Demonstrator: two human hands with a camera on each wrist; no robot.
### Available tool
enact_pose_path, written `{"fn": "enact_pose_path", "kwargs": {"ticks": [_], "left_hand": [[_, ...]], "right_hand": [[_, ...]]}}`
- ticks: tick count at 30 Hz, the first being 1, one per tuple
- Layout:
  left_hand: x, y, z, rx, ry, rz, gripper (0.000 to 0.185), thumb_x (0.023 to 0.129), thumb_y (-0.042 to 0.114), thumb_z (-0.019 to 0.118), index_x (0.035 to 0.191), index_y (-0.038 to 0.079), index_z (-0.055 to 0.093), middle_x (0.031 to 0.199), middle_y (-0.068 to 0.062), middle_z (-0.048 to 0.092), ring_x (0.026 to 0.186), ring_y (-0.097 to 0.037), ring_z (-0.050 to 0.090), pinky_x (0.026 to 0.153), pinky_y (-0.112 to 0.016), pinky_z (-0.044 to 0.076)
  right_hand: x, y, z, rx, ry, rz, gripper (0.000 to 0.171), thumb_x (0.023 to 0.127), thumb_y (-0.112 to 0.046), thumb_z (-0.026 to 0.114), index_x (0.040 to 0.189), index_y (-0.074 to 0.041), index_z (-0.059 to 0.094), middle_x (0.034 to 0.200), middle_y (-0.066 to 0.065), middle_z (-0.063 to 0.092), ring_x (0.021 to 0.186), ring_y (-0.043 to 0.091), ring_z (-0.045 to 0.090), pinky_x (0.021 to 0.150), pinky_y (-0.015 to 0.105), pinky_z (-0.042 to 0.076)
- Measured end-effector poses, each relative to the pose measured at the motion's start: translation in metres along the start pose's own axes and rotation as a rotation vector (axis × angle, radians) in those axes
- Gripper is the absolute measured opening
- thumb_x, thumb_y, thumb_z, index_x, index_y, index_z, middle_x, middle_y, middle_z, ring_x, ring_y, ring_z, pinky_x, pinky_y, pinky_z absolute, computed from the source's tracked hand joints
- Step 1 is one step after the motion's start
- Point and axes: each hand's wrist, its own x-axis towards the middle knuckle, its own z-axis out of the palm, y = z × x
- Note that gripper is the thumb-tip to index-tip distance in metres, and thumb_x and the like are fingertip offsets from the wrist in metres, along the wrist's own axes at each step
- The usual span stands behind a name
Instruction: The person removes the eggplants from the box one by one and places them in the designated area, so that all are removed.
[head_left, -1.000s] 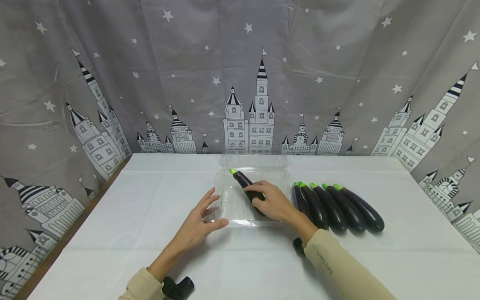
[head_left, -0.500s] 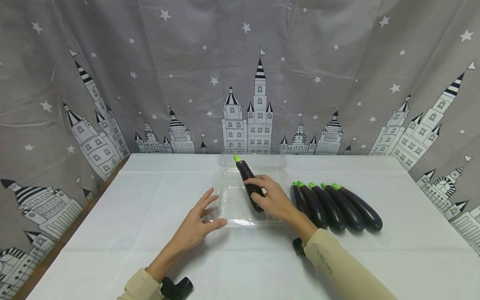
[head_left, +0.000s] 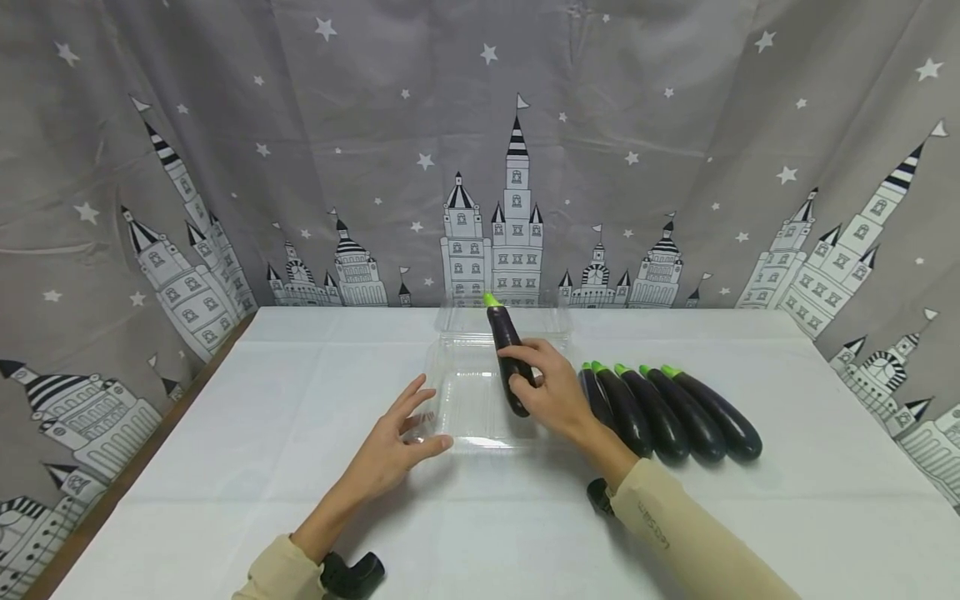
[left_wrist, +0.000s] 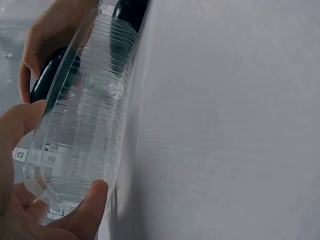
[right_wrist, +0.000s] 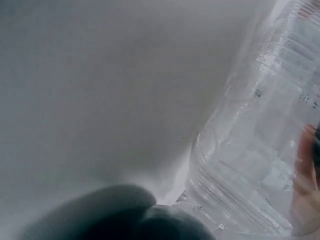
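Observation:
A dark purple eggplant (head_left: 504,330) with a bright green stem end slants over the clear plastic box (head_left: 465,400), its stem pointing away. My right hand (head_left: 557,390) grips it near its thick lower end, thumb on one side and fingers on the other. The box stands with its lid laid back. At the box's near left corner is my left hand (head_left: 386,454), fingers spread and nearly straight. In the left wrist view its thumb (left_wrist: 95,197) lies against the box wall and a fingertip reaches the rim. The right wrist view shows the right hand (right_wrist: 304,187) through the plastic.
Several eggplants (head_left: 660,417) lie side by side just right of the box, stems pointing away; the right forearm passes close to them. A white cloth (head_left: 225,467) covers the table. Behind hangs a grey curtain (head_left: 375,108) printed with castles and stars.
My right hand has lifted and turned the eggplant, its stem end swinging away and to the right until it overlaps the box lid. The left hand has stayed by the box corner.

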Motion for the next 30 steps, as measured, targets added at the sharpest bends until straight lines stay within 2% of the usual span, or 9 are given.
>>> {"fn": "enact_pose_path", "kwargs": {"ticks": [8,15,24,30], "left_hand": [[-0.002,0.001,-0.001,0.013,0.003,-0.001,0.076,0.085,0.025,0.079,0.147,0.001,0.042,0.163,-0.005,0.017,0.134,-0.048,0.039,0.102,-0.053,0.043],[-0.001,0.0,-0.002,0.021,0.002,-0.012,0.076,0.085,0.025,0.079,0.148,0.003,0.041,0.164,-0.003,0.016,0.135,-0.047,0.039,0.103,-0.054,0.042],[-0.001,0.003,-0.003,0.017,-0.003,-0.015,0.075,0.085,0.025,0.078,0.148,0.003,0.042,0.164,-0.004,0.016,0.135,-0.047,0.038,0.104,-0.055,0.041],[0.0,0.001,-0.002,0.013,-0.003,-0.001,0.076,0.085,0.024,0.079,0.147,0.001,0.041,0.164,-0.005,0.016,0.134,-0.048,0.039,0.104,-0.055,0.04]], "right_hand": [[-0.004,-0.005,-0.002,0.034,-0.005,-0.015,0.038,0.083,-0.001,0.058,0.118,-0.009,0.071,0.12,0.012,0.059,0.1,0.027,0.058,0.067,0.028,0.058],[-0.012,-0.012,-0.009,0.082,-0.005,-0.028,0.035,0.085,-0.001,0.061,0.118,-0.007,0.071,0.121,0.012,0.059,0.101,0.028,0.058,0.068,0.03,0.058],[-0.024,-0.019,-0.023,0.014,-0.046,0.021,0.033,0.088,-0.006,0.062,0.119,-0.011,0.07,0.126,0.007,0.058,0.107,0.026,0.057,0.074,0.033,0.058],[-0.032,-0.02,-0.034,0.001,-0.051,0.015,0.033,0.089,-0.005,0.062,0.121,-0.011,0.07,0.13,0.007,0.058,0.108,0.026,0.058,0.074,0.031,0.057]]}}
